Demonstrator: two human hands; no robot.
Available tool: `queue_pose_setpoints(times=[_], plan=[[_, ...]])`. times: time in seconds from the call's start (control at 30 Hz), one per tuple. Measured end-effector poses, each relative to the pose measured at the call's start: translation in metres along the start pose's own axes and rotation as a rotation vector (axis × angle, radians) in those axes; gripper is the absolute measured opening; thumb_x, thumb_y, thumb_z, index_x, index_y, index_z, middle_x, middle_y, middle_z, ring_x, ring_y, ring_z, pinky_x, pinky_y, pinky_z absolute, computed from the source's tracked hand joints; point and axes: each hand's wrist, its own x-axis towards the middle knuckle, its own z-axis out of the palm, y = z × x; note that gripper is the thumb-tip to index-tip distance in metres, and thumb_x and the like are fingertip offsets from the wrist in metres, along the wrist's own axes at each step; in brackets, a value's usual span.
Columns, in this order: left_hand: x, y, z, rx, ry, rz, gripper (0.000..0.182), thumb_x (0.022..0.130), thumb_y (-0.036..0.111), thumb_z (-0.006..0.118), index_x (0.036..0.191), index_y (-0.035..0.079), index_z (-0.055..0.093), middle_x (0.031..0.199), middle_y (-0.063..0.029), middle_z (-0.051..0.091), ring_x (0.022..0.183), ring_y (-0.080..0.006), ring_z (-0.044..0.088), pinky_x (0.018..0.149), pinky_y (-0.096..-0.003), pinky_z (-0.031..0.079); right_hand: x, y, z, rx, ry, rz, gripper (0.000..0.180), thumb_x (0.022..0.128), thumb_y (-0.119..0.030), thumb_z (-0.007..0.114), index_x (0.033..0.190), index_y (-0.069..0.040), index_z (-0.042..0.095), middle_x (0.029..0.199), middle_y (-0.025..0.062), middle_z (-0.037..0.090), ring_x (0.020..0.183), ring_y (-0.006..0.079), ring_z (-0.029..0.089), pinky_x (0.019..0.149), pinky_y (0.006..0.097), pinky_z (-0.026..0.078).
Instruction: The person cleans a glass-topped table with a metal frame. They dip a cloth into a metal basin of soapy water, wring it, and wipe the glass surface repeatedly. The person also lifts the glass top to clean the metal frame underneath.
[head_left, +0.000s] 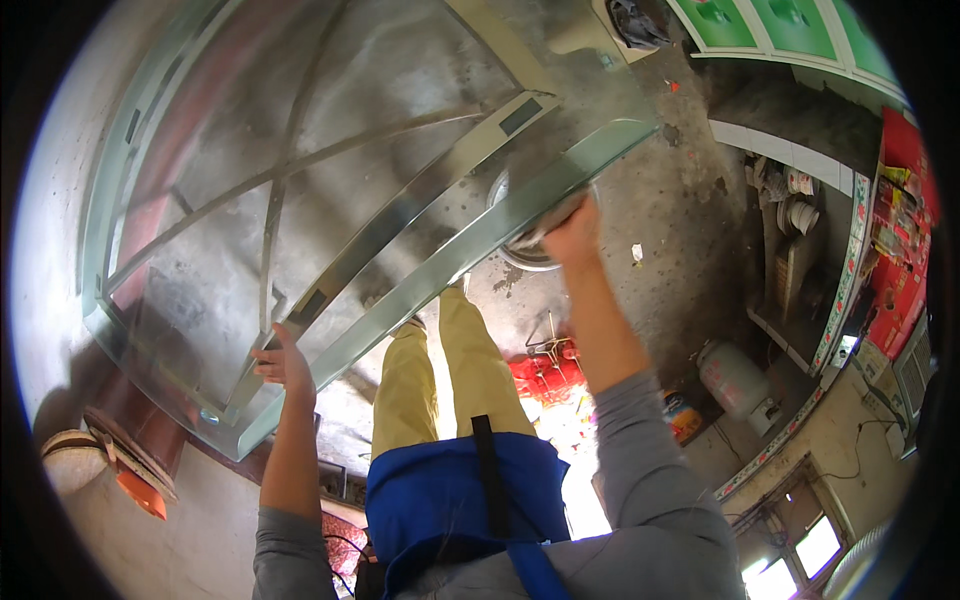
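A large glass panel (540, 184) with a green-tinted bevelled edge stretches diagonally before me, above a pale frame (420, 199) with thin crossing bars. My left hand (286, 365) is at the panel's lower left, fingers spread near the end of the frame; whether it bears any of the weight is unclear. At the near edge, toward the panel's right end, my right hand (576, 231) is closed around a greyish cloth (556, 214), partly hidden by the fingers and the glass edge. Below, a round metal basin (536, 264) shows on the floor, partly through the glass.
A grey gas cylinder (731, 379) stands at right near a tiled counter edge (844, 270). Bowls (799, 216) sit on a shelf underneath. A red plastic bag (540, 375) and a metal rack (551, 347) lie near my legs. Green-doored cabinets (795, 26) are at top right.
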Motion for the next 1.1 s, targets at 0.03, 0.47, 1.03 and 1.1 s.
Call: queue_pose_setpoints(times=[0.03,0.47,1.03,1.1], plan=[[-0.011,0.017,-0.007,0.051,-0.008,-0.02,0.108,0.079,0.084,0.03,0.151,0.005,0.012,0.149,-0.0328,0.019,0.141,-0.0444,0.018,0.115,-0.0486,0.018,0.026,-0.032,-0.003,-0.05,0.011,-0.095,0.037,0.099,-0.027,0.034,0.125,-0.008,0.052,0.128,0.0106,0.055,0.117,0.0303,0.052,0.102,0.0458,0.042],[-0.04,0.046,-0.036,0.025,-0.071,-0.05,0.114,0.076,0.088,0.025,0.151,0.003,0.008,0.154,-0.0282,0.005,0.145,-0.0393,0.003,0.117,-0.0441,0.008,-0.031,0.091,-0.016,0.146,0.073,0.092,0.038,0.1,-0.036,0.039,0.125,-0.01,0.053,0.123,0.0071,0.057,0.11,0.0257,0.056,0.095,0.0416,0.048],[-0.108,0.086,-0.064,-0.308,-0.16,0.006,0.085,0.088,0.073,0.029,0.152,0.019,0.013,0.158,-0.0178,-0.003,0.145,-0.0389,-0.002,0.115,-0.0509,0.007,-0.085,0.167,-0.023,-0.027,-0.106,0.1,0.039,0.098,-0.032,0.037,0.123,-0.009,0.055,0.127,0.0089,0.056,0.115,0.0291,0.053,0.103,0.0466,0.04],[-0.113,0.049,-0.081,-0.373,-0.185,0.379,0.065,0.099,0.05,0.03,0.151,0.011,0.02,0.155,-0.0215,0.014,0.142,-0.0408,0.012,0.114,-0.05,0.01,-0.119,0.218,-0.026,-0.077,-0.061,0.208,0.039,0.098,-0.034,0.038,0.123,-0.01,0.055,0.127,0.0077,0.056,0.116,0.028,0.052,0.104,0.0456,0.04]])
